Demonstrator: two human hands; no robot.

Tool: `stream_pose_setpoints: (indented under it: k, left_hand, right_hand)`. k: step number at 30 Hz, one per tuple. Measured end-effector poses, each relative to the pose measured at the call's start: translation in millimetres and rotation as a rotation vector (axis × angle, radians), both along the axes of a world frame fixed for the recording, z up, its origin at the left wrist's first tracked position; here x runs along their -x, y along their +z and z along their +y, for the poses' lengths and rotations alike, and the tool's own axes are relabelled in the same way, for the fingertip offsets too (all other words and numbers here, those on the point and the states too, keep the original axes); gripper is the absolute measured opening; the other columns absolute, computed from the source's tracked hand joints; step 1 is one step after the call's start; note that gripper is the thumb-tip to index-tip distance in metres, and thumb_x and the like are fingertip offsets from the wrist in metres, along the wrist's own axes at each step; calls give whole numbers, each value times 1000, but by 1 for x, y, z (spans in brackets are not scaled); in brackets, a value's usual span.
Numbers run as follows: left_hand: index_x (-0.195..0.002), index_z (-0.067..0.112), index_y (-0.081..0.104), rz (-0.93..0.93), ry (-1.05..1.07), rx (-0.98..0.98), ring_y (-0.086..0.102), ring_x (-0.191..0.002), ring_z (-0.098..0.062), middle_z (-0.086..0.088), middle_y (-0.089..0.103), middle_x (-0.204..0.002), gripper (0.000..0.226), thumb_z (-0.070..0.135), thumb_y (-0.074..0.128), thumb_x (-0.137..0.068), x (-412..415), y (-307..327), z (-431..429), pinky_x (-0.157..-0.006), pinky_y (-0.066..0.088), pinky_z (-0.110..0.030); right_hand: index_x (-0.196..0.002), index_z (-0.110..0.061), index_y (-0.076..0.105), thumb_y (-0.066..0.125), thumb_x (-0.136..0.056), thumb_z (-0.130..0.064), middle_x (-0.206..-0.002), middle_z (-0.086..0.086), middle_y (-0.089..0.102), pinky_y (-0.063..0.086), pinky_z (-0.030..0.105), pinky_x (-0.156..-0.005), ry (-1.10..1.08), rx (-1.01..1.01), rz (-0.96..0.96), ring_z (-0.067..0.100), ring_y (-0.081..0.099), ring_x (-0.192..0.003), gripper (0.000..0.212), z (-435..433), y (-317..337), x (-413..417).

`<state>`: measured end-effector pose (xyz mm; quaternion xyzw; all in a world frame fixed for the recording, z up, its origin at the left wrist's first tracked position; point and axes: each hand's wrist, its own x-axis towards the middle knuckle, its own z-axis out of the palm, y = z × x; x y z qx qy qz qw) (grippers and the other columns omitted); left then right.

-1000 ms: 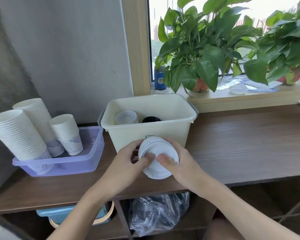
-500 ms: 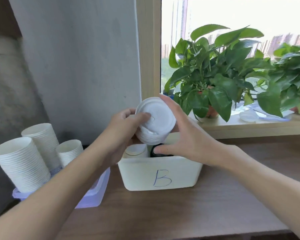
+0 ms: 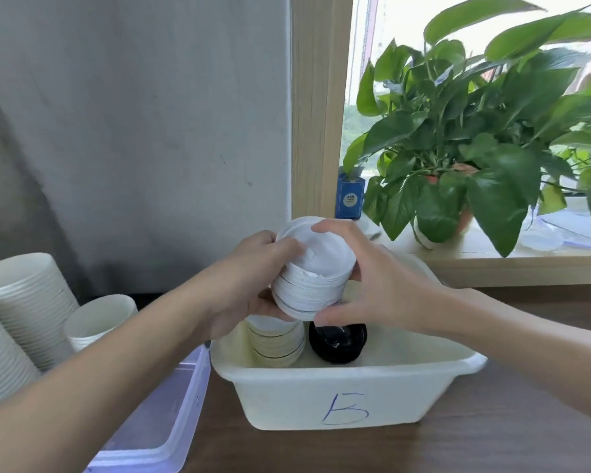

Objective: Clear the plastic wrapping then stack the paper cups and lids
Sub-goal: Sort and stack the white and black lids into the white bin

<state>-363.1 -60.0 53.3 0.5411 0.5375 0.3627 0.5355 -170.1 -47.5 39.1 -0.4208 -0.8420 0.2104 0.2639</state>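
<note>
White lids (image 3: 313, 278), nested into a short tilted stack, are held in the air just above the left rear part of the cream bin (image 3: 287, 401), which is marked on its front wall with a blue handwritten B. The stack is clasped from both sides. The left hand (image 3: 246, 285) is curled round its left edge, with the thumb laid on the top lid and the fingers tucked under the bottom one. The right hand (image 3: 386, 285) is pinched across its right edge, with a fingertip hooked over the upper rim and the thumb pressed against the lowest lid. Inside the bin, directly beneath the held stack, a second stack of pale lids (image 3: 277, 346) is seen, and a stack of black lids (image 3: 338, 343) is stood just to its right. Just beside the bin on the left a clear purple tray (image 3: 171, 421) is set. Tall stacks of paper cups (image 3: 24, 302) are seen beyond it, with a shorter cup stack (image 3: 99, 319) nearest the bin; their bases are hidden by the left forearm. Bin and tray are rested on a dark wooden table (image 3: 492, 438). Behind the bin and to its right, a leafy potted plant (image 3: 475, 158) is placed on a pale windowsill (image 3: 509, 264). A small blue box (image 3: 350, 198) is stood against the window frame behind the bin.
</note>
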Motion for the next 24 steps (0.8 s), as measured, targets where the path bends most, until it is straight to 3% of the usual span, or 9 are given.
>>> stream_pose_setpoints:
  k: [2,6,10,13,17,20,24]
  left_hand:
    - [-124,19,60,5,-37,2,71,-98,-32,-10,69,-116,55,37,59,-72,3,-6,3,-77,61,-53]
    - [-123,22,60,21,-105,28,73,-95,-31,-7,71,-115,53,37,60,-72,6,-13,9,-78,61,-50]
    - [-122,25,62,64,-185,62,73,-96,-27,-6,73,-112,43,38,64,-81,5,-15,14,-81,60,-40]
    - [-124,30,61,61,-253,111,70,-104,-31,-6,71,-117,36,25,68,-88,0,-14,19,-90,58,-46]
    - [-123,36,62,41,-319,173,69,-105,-35,-10,67,-122,40,15,68,-89,-18,-13,26,-88,58,-49]
    - [-121,38,62,65,-366,196,72,-97,-33,-8,70,-116,42,12,68,-89,-35,-16,30,-88,58,-50]
    - [-118,33,58,162,-436,215,70,-100,-37,-11,67,-120,42,13,72,-84,-58,-28,33,-90,56,-54]
  right_hand:
    - [-126,-57,26,88,-63,-35,-108,-31,51,38,-1,-75,23,31,-9,-12,53,-102,91,3,-5,-1]
    - [-122,-62,25,89,-61,-31,-113,-24,52,48,12,-87,37,112,23,-7,56,-102,94,5,-14,-4]
    - [-123,-58,28,89,-61,-28,-111,-35,47,42,5,-84,43,121,-28,-6,52,-105,92,5,-17,-11]
    - [-125,-55,29,88,-61,-33,-112,-36,44,44,15,-87,29,78,-112,0,52,-101,90,3,-14,-21]
    - [-130,-60,22,86,-62,-43,-127,-33,39,43,25,-98,25,136,-237,-2,44,-118,94,1,-7,-44]
    - [-132,-64,18,90,-58,-37,-132,-35,41,34,16,-102,16,248,-229,-15,37,-124,107,-2,3,-68]
    - [-130,-71,9,79,-44,-64,-140,-37,30,26,23,-110,-86,257,-248,-12,29,-131,111,-9,8,-97]
